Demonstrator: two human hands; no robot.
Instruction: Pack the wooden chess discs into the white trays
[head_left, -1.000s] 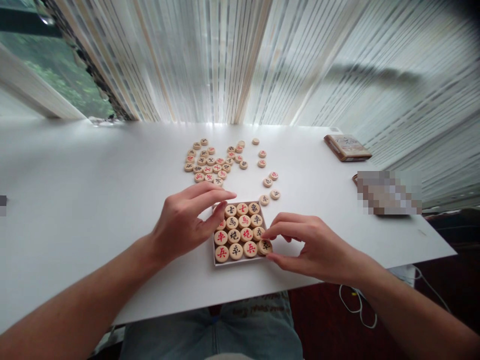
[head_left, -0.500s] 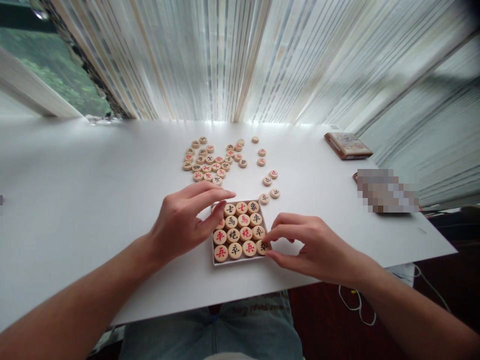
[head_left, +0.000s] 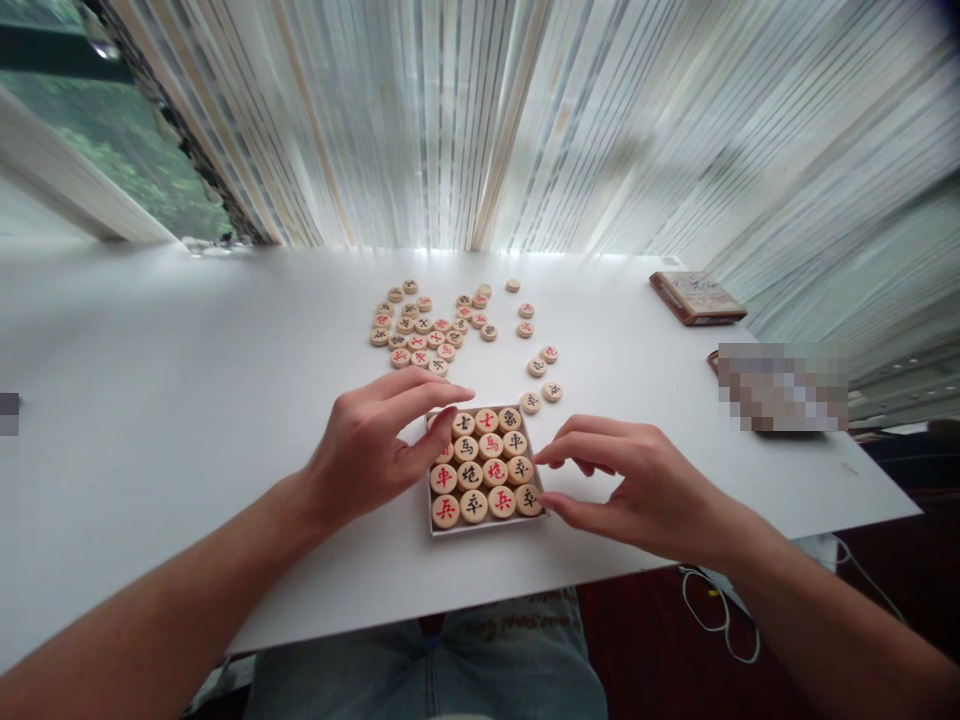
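A small shallow box sits near the table's front edge, straight ahead of the person. Its visible layer is packed: Chinese chess discs lie face up in four rows of four, touching one another. Only the corner at 10 o'clock is hidden, under the thumb of the left hand. That hand rests at the box's 9 o'clock side with its fingers spread, curved over the far-left corner and gripping nothing. The right hand is at the 3 o'clock side, with thumb and forefinger held apart like a loose pincer. The thumb tip is just beside the disc in the 4 o'clock corner, and no piece is lifted. So the layer looks full, though I cannot tell whether more discs lie beneath it. Much remains outside the box. A loose heap of discs lies on the table at 11 o'clock from the box, well apart from it. A few stray discs lie near at 1 o'clock. Farther off, a brown card box sits at 2 o'clock, before the striped curtain.
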